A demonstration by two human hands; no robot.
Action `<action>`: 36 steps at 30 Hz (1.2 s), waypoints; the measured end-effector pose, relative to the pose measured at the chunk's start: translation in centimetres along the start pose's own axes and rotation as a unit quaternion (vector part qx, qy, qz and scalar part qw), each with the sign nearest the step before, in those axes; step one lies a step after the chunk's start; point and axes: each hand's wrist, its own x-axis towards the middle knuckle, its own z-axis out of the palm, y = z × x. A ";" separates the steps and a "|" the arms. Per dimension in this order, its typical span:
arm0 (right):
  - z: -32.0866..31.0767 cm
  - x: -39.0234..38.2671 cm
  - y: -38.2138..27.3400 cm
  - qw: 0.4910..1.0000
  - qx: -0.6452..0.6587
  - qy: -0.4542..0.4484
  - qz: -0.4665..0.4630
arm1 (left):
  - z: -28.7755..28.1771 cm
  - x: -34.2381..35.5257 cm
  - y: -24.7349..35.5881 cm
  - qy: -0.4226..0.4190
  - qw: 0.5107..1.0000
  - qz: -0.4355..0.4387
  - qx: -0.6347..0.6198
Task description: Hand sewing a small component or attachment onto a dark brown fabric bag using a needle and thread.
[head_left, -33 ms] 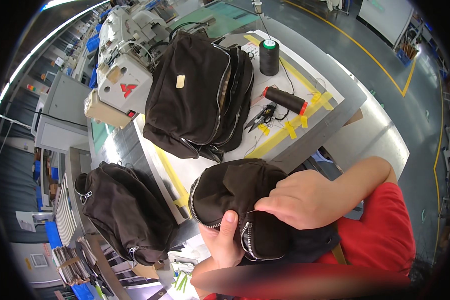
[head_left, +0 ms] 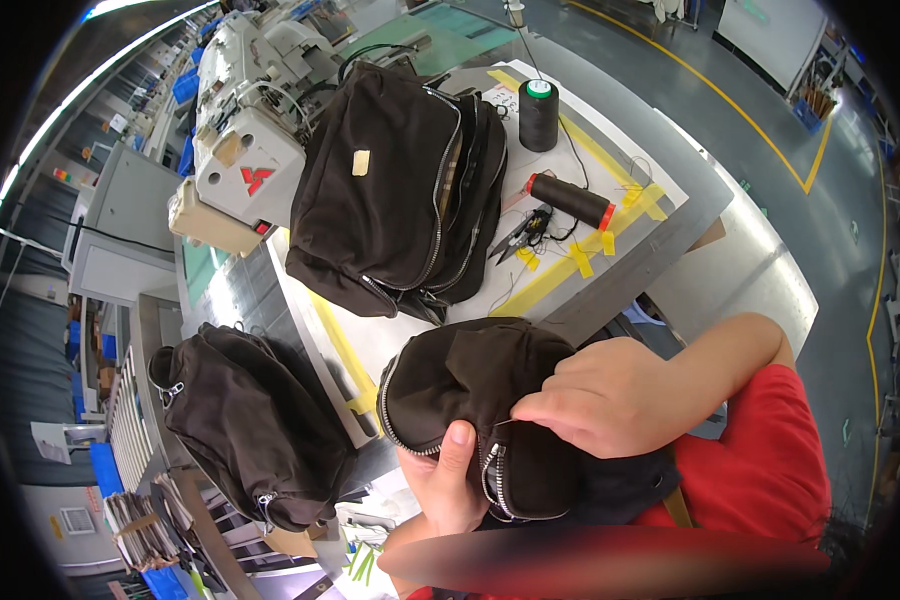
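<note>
A dark brown zippered pouch (head_left: 480, 370) rests near my lap, its silver zip curving round the left side and another zip end at the front. My left hand (head_left: 445, 485) grips it from below, thumb pressed on the fabric next to the zip. My right hand (head_left: 605, 400) lies over the pouch's right side, fingers curled. Between its thumb and forefinger is a thin needle (head_left: 505, 421), its tip at the cloth near the zip's end. The fingers under the pouch are hidden.
On the table stand a larger dark bag (head_left: 370, 190), a black thread cone (head_left: 538, 115), a thread spool with red ends (head_left: 570, 200) and thread snips (head_left: 520, 235). Another dark pouch (head_left: 255, 425) lies left. A white sewing machine (head_left: 245, 165) stands behind; yellow tape (head_left: 545, 295) marks the tabletop.
</note>
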 end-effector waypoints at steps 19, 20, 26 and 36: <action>-4.0 3.6 1.0 0.989 -0.068 0.040 -0.122 | -0.5 1.0 0.8 0.026 0.999 -0.018 -0.010; -3.9 3.7 1.1 0.987 -0.080 0.037 -0.133 | -0.7 1.1 0.9 0.021 0.999 -0.027 -0.009; -3.4 4.3 1.4 0.964 -0.165 0.008 -0.210 | -1.0 1.7 1.2 0.008 0.994 -0.083 -0.074; -3.7 5.0 1.2 0.962 -0.174 -0.050 -0.203 | -1.1 2.0 1.3 -0.023 0.986 -0.092 -0.137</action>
